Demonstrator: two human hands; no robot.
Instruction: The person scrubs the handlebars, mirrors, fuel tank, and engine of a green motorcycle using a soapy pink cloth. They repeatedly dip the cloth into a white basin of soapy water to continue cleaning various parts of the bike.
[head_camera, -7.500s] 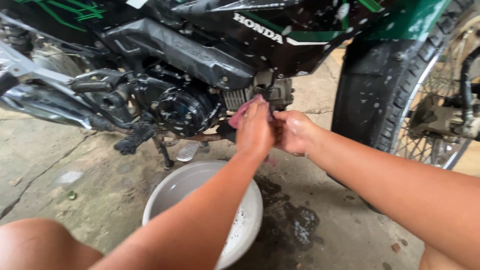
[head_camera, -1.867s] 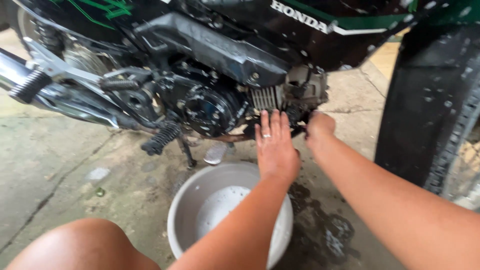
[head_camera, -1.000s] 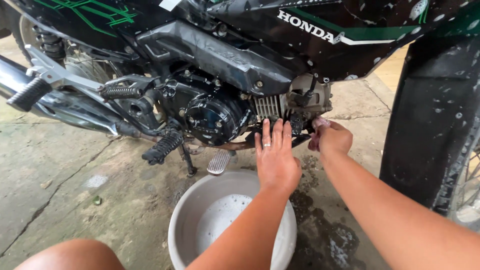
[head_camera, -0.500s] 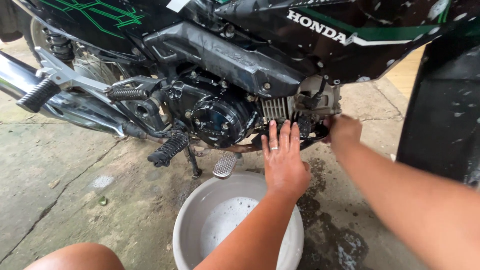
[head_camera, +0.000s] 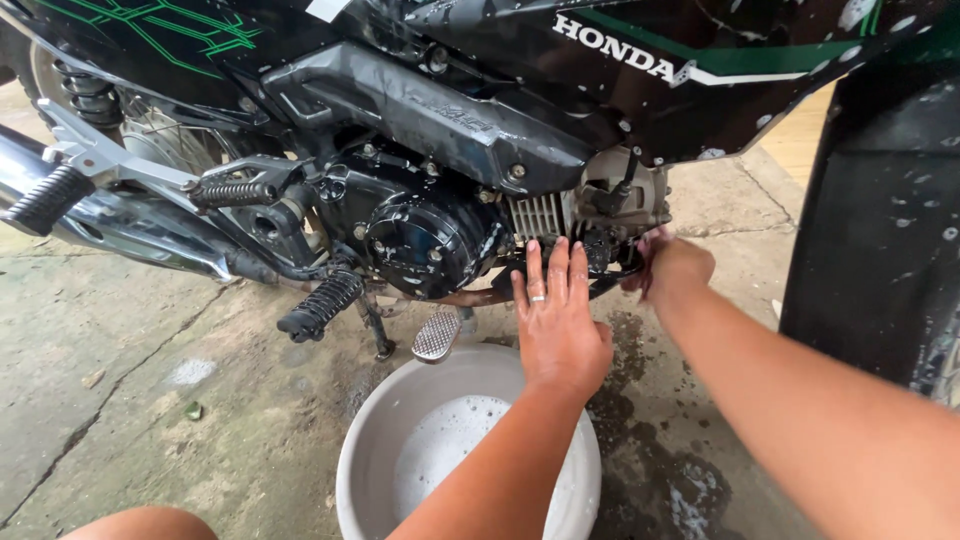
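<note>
Left hand (head_camera: 560, 325) flat, fingers spread on finned engine (head_camera: 535, 215); right hand (head_camera: 675, 270) clenched beside it

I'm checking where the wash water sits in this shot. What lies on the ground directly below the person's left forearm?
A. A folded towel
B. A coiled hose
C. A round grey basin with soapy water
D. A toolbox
C: the round grey basin, with foamy water inside, stands on the concrete under the forearm, while the left hand lies flat with fingers spread against the underside of the motorcycle engine.
</note>
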